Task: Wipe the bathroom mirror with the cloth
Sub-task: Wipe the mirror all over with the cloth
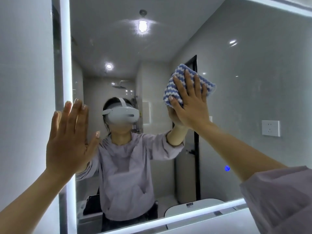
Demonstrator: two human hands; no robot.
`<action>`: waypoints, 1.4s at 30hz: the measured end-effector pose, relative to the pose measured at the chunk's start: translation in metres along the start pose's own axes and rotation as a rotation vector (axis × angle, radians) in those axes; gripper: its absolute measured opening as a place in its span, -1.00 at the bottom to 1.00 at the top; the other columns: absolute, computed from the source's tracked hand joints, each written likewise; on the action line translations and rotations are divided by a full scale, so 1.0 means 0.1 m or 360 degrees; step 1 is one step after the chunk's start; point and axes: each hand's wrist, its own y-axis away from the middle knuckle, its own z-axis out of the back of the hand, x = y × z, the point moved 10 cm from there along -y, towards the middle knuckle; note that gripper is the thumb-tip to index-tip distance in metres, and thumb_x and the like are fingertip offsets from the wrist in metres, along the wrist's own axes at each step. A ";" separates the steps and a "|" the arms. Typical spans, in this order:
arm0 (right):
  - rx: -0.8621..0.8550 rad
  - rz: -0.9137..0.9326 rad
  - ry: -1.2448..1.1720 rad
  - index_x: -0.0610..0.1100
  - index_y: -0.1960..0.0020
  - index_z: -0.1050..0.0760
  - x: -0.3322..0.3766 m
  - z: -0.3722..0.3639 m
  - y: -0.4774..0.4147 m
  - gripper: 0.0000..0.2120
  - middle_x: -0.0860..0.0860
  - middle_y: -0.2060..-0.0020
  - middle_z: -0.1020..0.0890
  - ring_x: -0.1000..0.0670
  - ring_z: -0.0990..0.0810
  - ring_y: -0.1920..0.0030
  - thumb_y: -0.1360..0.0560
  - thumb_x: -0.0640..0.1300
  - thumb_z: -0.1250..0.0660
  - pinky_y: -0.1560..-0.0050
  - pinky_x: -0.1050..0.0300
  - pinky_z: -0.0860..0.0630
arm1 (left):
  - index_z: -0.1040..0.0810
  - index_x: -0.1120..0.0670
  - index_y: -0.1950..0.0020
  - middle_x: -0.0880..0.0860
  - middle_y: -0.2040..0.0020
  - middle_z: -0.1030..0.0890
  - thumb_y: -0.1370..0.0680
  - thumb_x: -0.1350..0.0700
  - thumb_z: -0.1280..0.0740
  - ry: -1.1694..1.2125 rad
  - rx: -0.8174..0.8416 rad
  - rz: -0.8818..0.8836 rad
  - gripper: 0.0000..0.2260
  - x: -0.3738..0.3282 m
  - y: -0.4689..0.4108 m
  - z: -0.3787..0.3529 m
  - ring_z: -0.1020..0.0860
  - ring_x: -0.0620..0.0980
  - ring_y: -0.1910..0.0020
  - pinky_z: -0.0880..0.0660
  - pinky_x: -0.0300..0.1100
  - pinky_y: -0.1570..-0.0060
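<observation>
A large wall mirror [244, 68] with a lit white border fills the view. My right hand [190, 102] presses a folded blue-and-white striped cloth [177, 85] flat against the glass, right of the middle, fingers spread over it. My left hand [70, 141] lies flat with fingers together on the mirror's lit left edge, holding nothing. The glass reflects a person in a lilac top and a white headset.
A grey wall [25, 81] borders the mirror on the left. A blue touch button [227, 168] glows on the glass at lower right. The reflection shows a wall socket [270, 128], a dark door frame, ceiling lights and a white toilet lid.
</observation>
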 end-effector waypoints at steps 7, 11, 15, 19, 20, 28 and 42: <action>-0.0040 0.0053 -0.0002 0.09 -0.55 0.06 0.37 -0.07 0.19 -0.38 -0.07 -0.56 0.05 -0.17 0.18 -0.53 -0.56 0.28 0.08 -0.46 -0.16 0.30 | 0.00 0.16 -0.55 0.11 -0.57 -0.01 -0.57 -0.16 -0.02 0.0023 0.0026 0.0024 -0.36 0.01 -0.01 -0.02 0.03 0.12 -0.55 0.13 0.03 -0.51; -0.0020 0.0276 0.0061 0.07 -0.55 0.04 0.77 -0.14 0.36 -0.39 -0.09 -0.55 0.02 -0.20 0.13 -0.54 -0.57 0.28 0.07 -0.48 -0.25 0.19 | -0.01 0.17 -0.54 0.13 -0.57 -0.02 -0.58 -0.16 -0.02 0.0007 0.0020 0.0006 -0.36 0.00 0.00 0.00 0.02 0.12 -0.55 0.11 0.04 -0.51; 0.0074 0.0601 0.0086 0.06 -0.55 -0.01 1.22 -0.26 0.65 -0.37 -0.10 -0.55 0.01 -0.21 0.14 -0.54 -0.56 0.29 0.02 -0.48 -0.25 0.22 | 0.00 0.17 -0.54 0.12 -0.57 -0.02 -0.58 -0.17 -0.01 0.0032 0.0002 0.0005 -0.36 -0.01 0.00 0.01 0.02 0.12 -0.54 0.12 0.04 -0.51; 0.0161 0.0807 0.0092 0.08 -0.54 -0.06 1.47 -0.32 0.88 -0.39 -0.06 -0.56 0.00 -0.18 0.16 -0.54 -0.56 0.27 -0.01 -0.48 -0.26 0.17 | 0.00 0.16 -0.55 0.12 -0.57 -0.02 -0.57 -0.19 0.00 0.0034 0.0024 0.0004 -0.34 0.01 0.00 0.00 0.02 0.13 -0.54 0.12 0.05 -0.51; 0.0167 0.0818 0.0090 0.09 -0.54 -0.07 1.47 -0.31 0.87 -0.40 -0.05 -0.56 -0.01 -0.17 0.16 -0.54 -0.56 0.27 -0.03 -0.48 -0.25 0.16 | -0.01 0.16 -0.55 0.12 -0.57 -0.02 -0.57 -0.19 0.00 0.0036 0.0028 0.0006 -0.34 0.01 -0.01 0.00 0.02 0.13 -0.54 0.11 0.06 -0.51; 0.0113 0.0777 0.0069 0.10 -0.54 -0.08 1.73 -0.18 0.17 -0.43 -0.02 -0.55 -0.03 -0.15 0.11 -0.54 -0.57 0.23 -0.04 -0.48 -0.23 0.16 | -0.02 0.17 -0.54 0.12 -0.57 -0.02 -0.58 -0.20 0.01 0.0007 0.0065 0.0024 -0.35 0.01 0.00 0.00 0.02 0.12 -0.55 0.12 0.03 -0.51; 0.0060 0.0104 -0.0062 0.18 -0.53 0.17 0.27 0.15 -1.00 -0.42 0.04 -0.56 0.16 -0.10 0.23 -0.53 -0.57 0.30 0.14 -0.49 -0.23 0.23 | -0.08 0.19 -0.53 0.14 -0.56 -0.08 -0.58 -0.14 -0.06 0.0004 0.0078 0.0036 -0.38 0.01 0.00 0.01 -0.01 0.12 -0.54 0.08 0.04 -0.51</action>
